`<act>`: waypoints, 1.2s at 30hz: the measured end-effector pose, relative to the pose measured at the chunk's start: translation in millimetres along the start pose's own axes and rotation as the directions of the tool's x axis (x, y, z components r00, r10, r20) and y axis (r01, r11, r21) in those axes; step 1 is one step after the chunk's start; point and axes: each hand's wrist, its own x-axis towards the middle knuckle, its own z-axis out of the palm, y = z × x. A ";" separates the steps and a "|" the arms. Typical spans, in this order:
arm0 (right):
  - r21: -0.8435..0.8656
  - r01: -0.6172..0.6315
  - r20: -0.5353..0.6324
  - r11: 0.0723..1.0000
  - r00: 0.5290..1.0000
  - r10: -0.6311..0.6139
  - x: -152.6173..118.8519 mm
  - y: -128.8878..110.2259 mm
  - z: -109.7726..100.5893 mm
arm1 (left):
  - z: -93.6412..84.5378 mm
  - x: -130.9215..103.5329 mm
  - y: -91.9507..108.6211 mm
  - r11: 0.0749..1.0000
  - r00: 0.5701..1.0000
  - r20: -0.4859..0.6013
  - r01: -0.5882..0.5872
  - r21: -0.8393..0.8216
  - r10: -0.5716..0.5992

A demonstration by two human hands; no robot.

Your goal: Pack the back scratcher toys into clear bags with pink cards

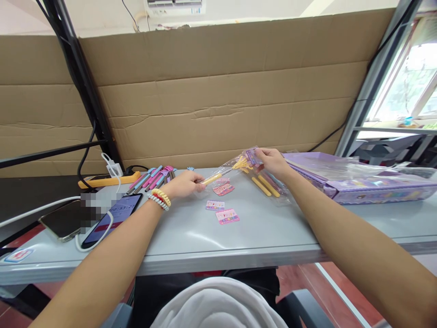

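My left hand (186,183) is closed on the handle end of a yellow back scratcher (213,178) that lies slantwise inside a clear plastic bag. Its hand-shaped head points up and right. At the other end, my right hand (273,160) pinches the bag's top, where a purple printed card (253,156) shows through the plastic. Below that hand, more yellow back scratchers (262,186) lie on the table, partly covered by clear bags. Small pink printed cards (227,216) and a lilac one (215,205) lie in front of my hands.
Pink, blue and purple back scratchers (155,177) are heaped left of my left hand. Two phones, one lit (116,216), and a white cable (111,223) lie at the left. An open purple box (375,195) with plastic bags stands right. Cardboard (232,91) walls the back.
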 end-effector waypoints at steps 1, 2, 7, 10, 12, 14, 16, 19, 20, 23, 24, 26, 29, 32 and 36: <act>-0.029 0.006 -0.010 1.000 1.000 -0.007 0.6 1.3 -0.5 | 0.0 0.1 0.2 1.000 1.000 0.001 0.000 0.000 0.000; -0.050 0.012 -0.022 0.999 1.000 -0.013 1.1 2.4 -0.9 | 0.0 0.2 0.3 1.000 1.000 0.002 -0.002 0.000 0.002; -0.064 0.036 -0.078 0.997 0.996 -0.041 1.1 2.0 -0.7 | -0.1 0.8 -1.9 1.000 1.000 0.006 -0.021 -0.010 0.021; -0.048 0.030 -0.093 0.998 0.995 -0.034 0.1 -0.3 -0.2 | 0.1 0.9 -3.7 1.000 1.000 0.008 -0.017 -0.015 0.017; -0.016 0.021 -0.093 1.000 0.995 -0.022 -0.5 -1.3 -0.2 | 0.2 0.6 -3.0 1.000 1.000 0.003 -0.011 -0.022 0.011; 0.043 0.027 -0.072 0.999 0.997 -0.024 -1.4 -1.8 0.1 | 0.1 0.1 -0.6 0.999 1.000 -0.011 -0.014 -0.043 0.013; 0.118 0.040 -0.039 0.992 0.999 -0.035 -2.6 -1.5 1.6 | 0.0 -0.4 2.3 0.998 0.999 -0.033 -0.022 -0.065 0.019; 0.227 0.016 0.023 0.974 1.000 -0.021 -4.8 -0.1 6.1 | 0.0 -0.6 4.3 0.997 0.999 -0.048 -0.029 -0.077 0.026; 0.252 -0.001 0.045 0.968 0.999 -0.011 -5.4 0.2 7.9 | 0.1 -0.5 4.0 0.997 0.998 -0.048 -0.032 -0.076 0.028; 0.301 -0.042 0.070 0.953 0.997 0.022 -5.9 -0.4 12.0 | 0.2 -0.4 2.0 0.997 0.998 -0.047 -0.034 -0.070 0.030; 0.319 -0.053 0.060 0.946 0.998 0.036 -5.5 -0.9 12.7 | 0.2 -0.4 1.4 0.997 0.999 -0.048 -0.030 -0.068 0.027; 0.368 -0.070 0.043 0.927 0.997 0.058 -4.1 -1.9 12.9 | 0.1 -0.4 0.6 0.997 0.999 -0.045 -0.021 -0.068 0.018; 0.407 -0.095 0.042 0.908 0.995 0.085 -2.1 -2.2 11.8 | 0.2 0.1 -0.4 0.997 0.999 -0.036 -0.009 -0.071 0.007; 0.367 -0.127 0.034 0.921 0.992 0.123 -1.8 -1.9 11.3 | 0.5 0.9 -2.2 0.998 1.000 -0.028 -0.006 -0.061 0.005; 0.324 -0.122 0.022 0.938 0.992 0.121 -3.5 -2.6 12.5 | 0.5 1.3 -3.5 0.999 1.000 -0.019 -0.014 -0.042 0.014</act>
